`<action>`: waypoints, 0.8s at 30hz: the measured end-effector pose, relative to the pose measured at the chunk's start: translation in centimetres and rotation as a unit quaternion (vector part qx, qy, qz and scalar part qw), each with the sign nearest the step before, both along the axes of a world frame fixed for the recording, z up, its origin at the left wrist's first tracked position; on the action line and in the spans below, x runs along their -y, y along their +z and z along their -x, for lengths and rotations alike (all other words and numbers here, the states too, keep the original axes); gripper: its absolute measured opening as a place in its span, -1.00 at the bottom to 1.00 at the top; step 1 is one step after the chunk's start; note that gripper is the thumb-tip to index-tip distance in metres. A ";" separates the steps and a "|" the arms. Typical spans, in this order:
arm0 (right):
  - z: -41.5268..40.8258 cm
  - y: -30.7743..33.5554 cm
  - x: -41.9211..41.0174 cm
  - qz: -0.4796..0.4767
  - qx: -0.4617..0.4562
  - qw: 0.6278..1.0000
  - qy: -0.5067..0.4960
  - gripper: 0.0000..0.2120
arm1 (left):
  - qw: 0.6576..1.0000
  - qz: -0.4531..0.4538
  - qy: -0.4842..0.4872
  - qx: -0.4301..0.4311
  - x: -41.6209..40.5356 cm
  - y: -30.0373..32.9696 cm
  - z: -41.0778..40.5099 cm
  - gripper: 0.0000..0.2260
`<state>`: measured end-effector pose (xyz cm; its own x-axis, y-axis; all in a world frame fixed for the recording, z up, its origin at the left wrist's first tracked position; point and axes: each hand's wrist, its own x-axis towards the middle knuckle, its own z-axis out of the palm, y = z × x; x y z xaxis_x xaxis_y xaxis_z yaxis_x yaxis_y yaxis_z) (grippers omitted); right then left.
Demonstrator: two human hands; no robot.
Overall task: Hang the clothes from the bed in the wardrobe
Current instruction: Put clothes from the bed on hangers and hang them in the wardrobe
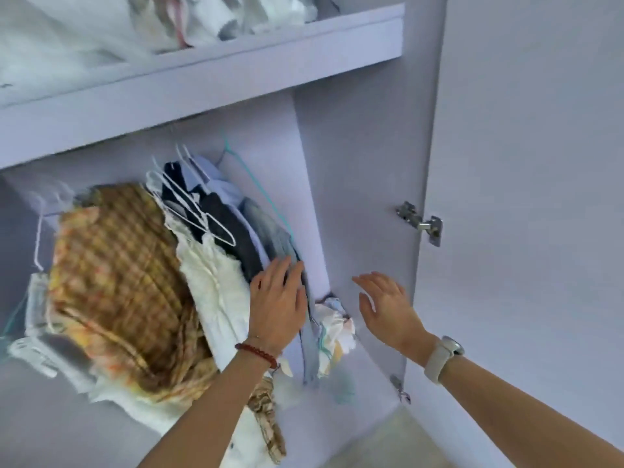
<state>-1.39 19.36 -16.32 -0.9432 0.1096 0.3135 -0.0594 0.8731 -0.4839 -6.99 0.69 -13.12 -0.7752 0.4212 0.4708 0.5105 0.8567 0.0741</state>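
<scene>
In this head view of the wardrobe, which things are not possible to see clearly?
- Hanging rail: hidden behind the shelf.
- Bed: outside the frame.
- Plaid garment: motion-blurred, type unclear.
- Bundle at the bottom: partly hidden by the hanging clothes under the left hand.
- Shelf contents: cut off by the top edge.

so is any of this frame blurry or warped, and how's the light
Head view: soft motion blur throughout, worst on the plaid garment and the bags on the top shelf; both hands, left hand and right hand, look slightly smeared. Wide-angle lens tilts and bends the shelf edge and the wardrobe door. Light is even and diffuse, no hard shadows or glare.
</scene>
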 end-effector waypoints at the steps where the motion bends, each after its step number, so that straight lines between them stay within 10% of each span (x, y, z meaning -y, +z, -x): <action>1: 1.8 0.9 0.4 0.010 -0.023 0.999 0.022 -0.66 | 0.999 -0.012 0.007 -0.042 0.6 1.0 0.7 -0.71; 9: 14.1 7.7 4.8 0.200 -0.032 0.971 0.127 -0.73 | 0.984 -0.010 0.147 -0.095 3.3 6.5 7.1 -0.71; 14: 18.9 11.3 7.8 0.484 0.102 0.862 0.116 -0.73 | 0.985 -0.005 0.173 -0.016 4.7 7.1 11.7 -0.63; 24: 23.5 15.2 10.1 0.422 0.157 0.887 0.103 -0.90 | 0.988 -0.037 0.150 -0.007 6.6 2.8 13.4 -0.61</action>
